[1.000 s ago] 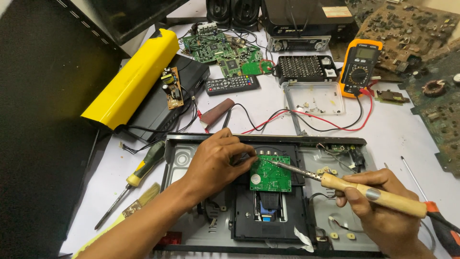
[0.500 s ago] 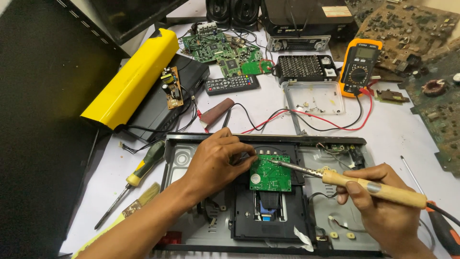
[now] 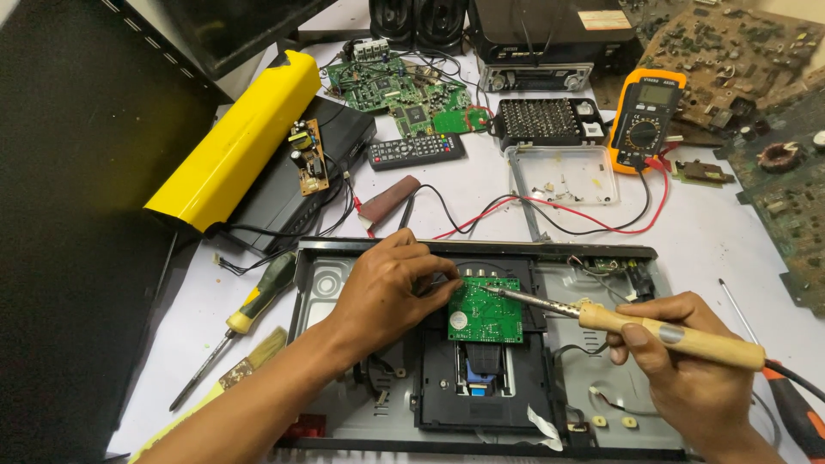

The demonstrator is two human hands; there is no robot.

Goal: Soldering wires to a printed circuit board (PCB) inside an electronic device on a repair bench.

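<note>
Two bare hands, both forearms bare too. No sleeves, no gloves, no watch, no rings or bands visible. Left hand seen from the back, knuckles and tendons showing, forearm entering from bottom left, bare up to frame edge. Right hand entering from bottom right, only wrist and a short stretch of forearm in view, also uncovered. Fingernails short and plain, thumbnail clearly visible. No markings or tattoos discernible.

We saw a small green square circuit board lying flat at the middle of the opened grey metal player chassis, the thin metal tip of a wooden-handled soldering iron touching its upper edge.
</note>
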